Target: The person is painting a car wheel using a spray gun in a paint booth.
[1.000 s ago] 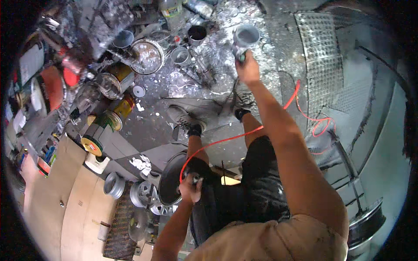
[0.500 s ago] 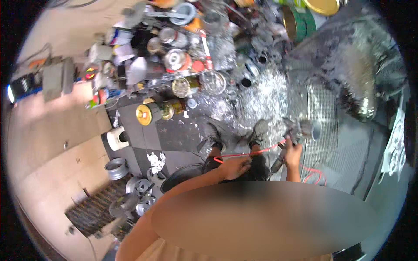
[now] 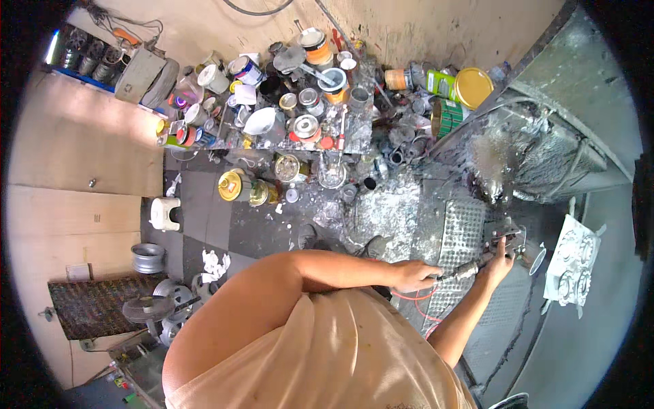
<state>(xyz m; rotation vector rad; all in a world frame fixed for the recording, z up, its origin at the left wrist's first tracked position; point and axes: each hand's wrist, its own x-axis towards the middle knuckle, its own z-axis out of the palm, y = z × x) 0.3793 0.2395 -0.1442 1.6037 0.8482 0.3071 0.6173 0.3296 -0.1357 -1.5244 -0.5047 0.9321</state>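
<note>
One tan shirt point(image 3: 340, 347) fills the foreground on the near side of the dimpled mat point(image 3: 463, 228), the left arm reaching across toward it, as I follow from my remote seat through the head camera. At the mat's near end, my left hand point(image 3: 413, 275) has its grip curled around a dark fitting point(image 3: 441, 277), at the tail of the gun. A red hose point(image 3: 412, 298) loops near that same end of the mat. Just right of the mat, my right hand point(image 3: 499, 263) wraps its grip about the handle of the spray gun point(image 3: 507, 236), index finger raised along the body; the gun's cup point(image 3: 537, 260) tips its rim to the right, away from the mat.

To the mat's left I see two dark shoes point(image 3: 375, 247) on the floor and, farther left, crumpled white paper point(image 3: 214, 264), a silver wheel rim point(image 3: 148, 258) and a white stool point(image 3: 165, 213). Right of the mat, a masked white sheet point(image 3: 574, 262) stands against a grey wall point(image 3: 613, 252). Beyond the mat and well to its left, a gold-lidded tin point(image 3: 231, 185) lies on its side. Farther beyond, also left of the mat, a spattered table point(image 3: 357, 129) is crowded with tins and tubs point(image 3: 264, 123); past the mat's far end sits a gold-lidded green can point(image 3: 449, 117). Farthest, a beige wall point(image 3: 436, 27) backs everything beyond the mat.
</note>
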